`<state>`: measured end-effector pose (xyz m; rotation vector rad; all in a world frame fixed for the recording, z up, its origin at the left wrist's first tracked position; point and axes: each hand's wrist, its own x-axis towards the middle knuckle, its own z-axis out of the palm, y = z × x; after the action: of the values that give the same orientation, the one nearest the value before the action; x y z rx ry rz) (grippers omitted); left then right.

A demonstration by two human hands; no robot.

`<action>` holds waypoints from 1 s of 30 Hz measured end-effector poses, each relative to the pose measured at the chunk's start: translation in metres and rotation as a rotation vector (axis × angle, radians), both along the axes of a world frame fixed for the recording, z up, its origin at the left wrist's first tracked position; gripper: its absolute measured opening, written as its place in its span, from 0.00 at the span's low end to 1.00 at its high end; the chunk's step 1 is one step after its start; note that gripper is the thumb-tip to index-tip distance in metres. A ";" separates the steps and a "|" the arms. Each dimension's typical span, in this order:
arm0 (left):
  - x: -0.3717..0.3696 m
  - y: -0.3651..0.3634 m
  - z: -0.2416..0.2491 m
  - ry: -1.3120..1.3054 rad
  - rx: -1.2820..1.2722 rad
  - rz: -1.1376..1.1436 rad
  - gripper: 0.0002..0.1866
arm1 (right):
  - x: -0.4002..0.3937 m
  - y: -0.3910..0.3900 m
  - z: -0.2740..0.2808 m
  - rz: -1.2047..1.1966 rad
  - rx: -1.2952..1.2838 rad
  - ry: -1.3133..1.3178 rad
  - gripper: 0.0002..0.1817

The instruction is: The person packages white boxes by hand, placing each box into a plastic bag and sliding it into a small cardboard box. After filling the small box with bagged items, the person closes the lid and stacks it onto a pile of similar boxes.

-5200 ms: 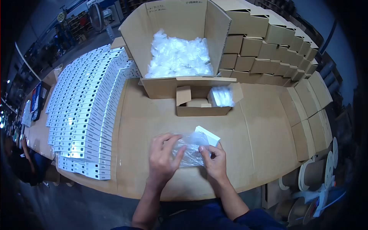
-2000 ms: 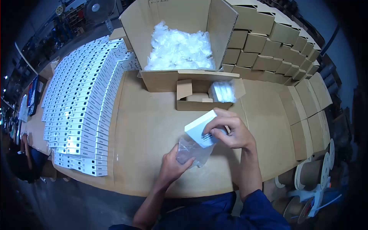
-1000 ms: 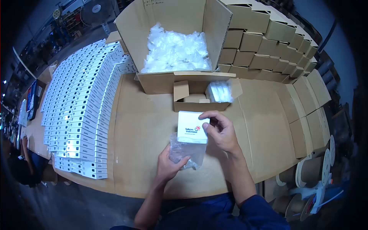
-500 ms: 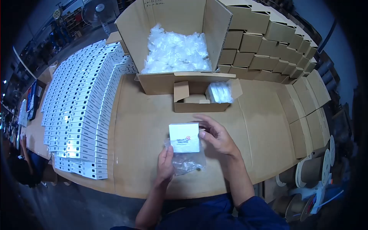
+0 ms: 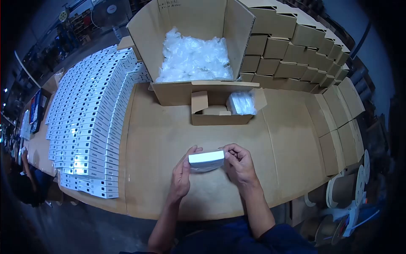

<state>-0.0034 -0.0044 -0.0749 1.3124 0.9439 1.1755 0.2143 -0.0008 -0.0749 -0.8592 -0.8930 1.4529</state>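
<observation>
A small white box (image 5: 206, 157) is held between my two hands above the cardboard-covered table, one narrow side turned up to view. My left hand (image 5: 182, 177) grips its left end, thumb on the near side. At the right end, my right hand (image 5: 240, 166) pinches the corner with thumb and fingers. See-through plastic (image 5: 206, 169) shows under the box's near edge; how far it wraps the box is hard to see.
Beyond my hands stands an open brown carton (image 5: 220, 120) with plastic-wrapped white boxes (image 5: 242, 103) at its right. A large carton (image 5: 177, 96) behind it holds plastic bags (image 5: 196, 55). White boxes (image 5: 91, 127) are stacked left, brown cartons (image 5: 279, 48) back right. Another person's arm (image 5: 28, 169) shows far left.
The white box has tilted, so its printed face no longer shows and a narrow side does. My right hand has moved slightly down and now grips the box's right end.
</observation>
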 end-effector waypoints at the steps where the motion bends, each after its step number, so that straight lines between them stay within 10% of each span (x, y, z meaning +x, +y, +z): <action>1: 0.000 0.000 0.003 -0.001 0.034 0.000 0.27 | -0.001 0.000 0.000 -0.004 0.012 0.017 0.06; 10: 0.008 0.002 0.001 -0.222 -0.051 0.033 0.32 | -0.020 -0.002 0.025 0.098 0.182 0.258 0.22; 13: 0.012 0.001 0.002 -0.242 -0.089 0.010 0.32 | -0.020 -0.006 0.015 0.079 0.052 -0.163 0.26; 22: 0.011 -0.003 0.003 -0.246 -0.261 -0.045 0.14 | -0.013 -0.004 0.012 0.119 0.108 -0.233 0.07; 26: 0.015 -0.002 -0.004 -0.314 -0.320 0.031 0.14 | -0.009 -0.005 0.001 0.003 -0.095 -0.288 0.13; 30: 0.015 0.002 0.003 -0.375 -0.359 0.107 0.16 | -0.024 -0.005 0.028 -0.213 0.130 0.117 0.10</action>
<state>0.0120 -0.0020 -0.0719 0.7317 0.9027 1.2137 0.1900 -0.0060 -0.0465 -0.7418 -0.7745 1.2334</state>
